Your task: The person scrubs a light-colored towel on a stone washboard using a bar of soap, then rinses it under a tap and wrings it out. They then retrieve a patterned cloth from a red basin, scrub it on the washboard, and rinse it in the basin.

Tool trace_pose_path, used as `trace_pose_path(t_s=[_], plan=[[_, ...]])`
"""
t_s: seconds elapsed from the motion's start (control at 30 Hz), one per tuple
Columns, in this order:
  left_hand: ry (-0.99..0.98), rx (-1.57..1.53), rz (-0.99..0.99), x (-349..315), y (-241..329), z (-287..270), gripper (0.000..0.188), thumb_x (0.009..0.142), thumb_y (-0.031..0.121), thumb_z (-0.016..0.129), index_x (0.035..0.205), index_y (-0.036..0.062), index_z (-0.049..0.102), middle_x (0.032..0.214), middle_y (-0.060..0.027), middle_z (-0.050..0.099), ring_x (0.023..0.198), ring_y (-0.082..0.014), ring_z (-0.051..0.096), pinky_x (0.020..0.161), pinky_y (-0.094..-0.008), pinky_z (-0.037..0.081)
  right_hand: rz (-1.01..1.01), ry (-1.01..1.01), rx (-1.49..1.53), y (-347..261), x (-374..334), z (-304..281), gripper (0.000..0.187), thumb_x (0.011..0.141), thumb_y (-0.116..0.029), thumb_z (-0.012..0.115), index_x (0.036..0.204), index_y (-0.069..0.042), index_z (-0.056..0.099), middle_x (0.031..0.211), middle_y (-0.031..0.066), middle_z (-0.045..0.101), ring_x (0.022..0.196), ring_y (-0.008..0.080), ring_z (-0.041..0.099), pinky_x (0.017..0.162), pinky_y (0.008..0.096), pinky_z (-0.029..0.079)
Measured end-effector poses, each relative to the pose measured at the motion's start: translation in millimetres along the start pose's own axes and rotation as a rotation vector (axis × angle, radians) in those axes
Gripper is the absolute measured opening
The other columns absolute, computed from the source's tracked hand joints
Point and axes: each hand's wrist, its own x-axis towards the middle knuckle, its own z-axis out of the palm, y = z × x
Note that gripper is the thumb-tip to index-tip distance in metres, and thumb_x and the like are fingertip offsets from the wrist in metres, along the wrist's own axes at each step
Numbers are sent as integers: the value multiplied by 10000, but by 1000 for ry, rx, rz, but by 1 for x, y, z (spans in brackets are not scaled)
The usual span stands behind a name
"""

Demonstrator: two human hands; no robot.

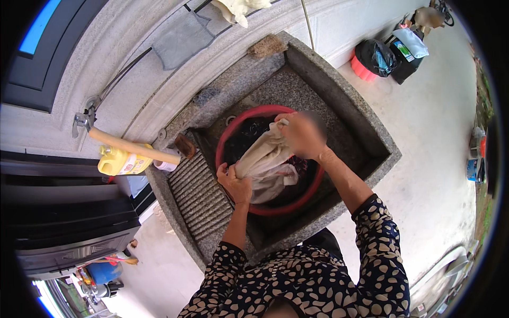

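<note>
A wet, cream-coloured cloth garment (265,164) is stretched between my two hands over a red basin (218,153). My left hand (236,184) grips its left edge near the basin's rim. Higher up and to the right, my right hand (303,135) has hold of the garment's upper end; part of that hand is blurred. Dark fabric or dark water (246,132) fills the basin beneath. The basin sits inside a grey stone sink (371,124), beside its ribbed washboard slope (199,188).
A brush (185,145) rests atop the washboard. Nearby stand a yellow jug (124,160) and a tap (85,119) with a long pale tube (132,146). A brown scrubber (266,46) lies on the sink's back ledge. Bags (376,57) stand on the floor at right.
</note>
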Motion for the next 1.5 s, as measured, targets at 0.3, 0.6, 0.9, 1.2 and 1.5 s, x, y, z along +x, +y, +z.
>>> trace_pose_path(t_s=[0.3, 0.6, 0.9, 1.2, 1.5], plan=[[-466, -502, -122, 25, 42, -41, 307, 573, -87, 511, 856, 26, 475, 818, -30, 499, 785, -118, 460, 718, -251, 436, -6, -614, 332, -43, -29, 65, 845, 656, -178, 777, 1406, -185, 388, 1282, 132, 533, 1174, 336, 525, 958, 489, 412], [-623, -1117, -227, 73, 48, -54, 521, 694, 104, 816, 1113, 11, 519, 1172, -71, 510, 1077, -141, 527, 931, -308, 451, 14, -409, 585, -55, 18, 25, 570, 667, -119, 759, 1196, -33, 564, 994, 134, 609, 929, 308, 617, 808, 388, 508], [-631, -104, -123, -14, -17, 71, 754, 730, 116, 704, 1404, 111, 367, 1271, -180, 495, 1163, -363, 453, 998, -440, 369, 486, -741, -341, 27, -19, 127, 676, 722, -124, 724, 1331, -239, 453, 1192, 177, 471, 994, 437, 575, 827, 527, 504], [-604, -277, -211, -11, -48, 47, 469, 799, 118, 687, 1229, 14, 531, 1145, -161, 589, 1045, -293, 580, 936, -381, 449, 349, -717, -283, 63, -34, 132, 319, 761, -173, 645, 1080, -171, 648, 1068, 110, 595, 1028, 320, 589, 830, 504, 494], [-786, -990, -1149, -4, -6, -32, 755, 857, 696, 445, 1268, 62, 452, 1093, -112, 602, 881, -238, 634, 618, -364, 541, -54, -503, 277, -85, 46, -12, 364, 634, -35, 724, 984, -70, 630, 948, 109, 587, 958, 313, 581, 798, 416, 508]])
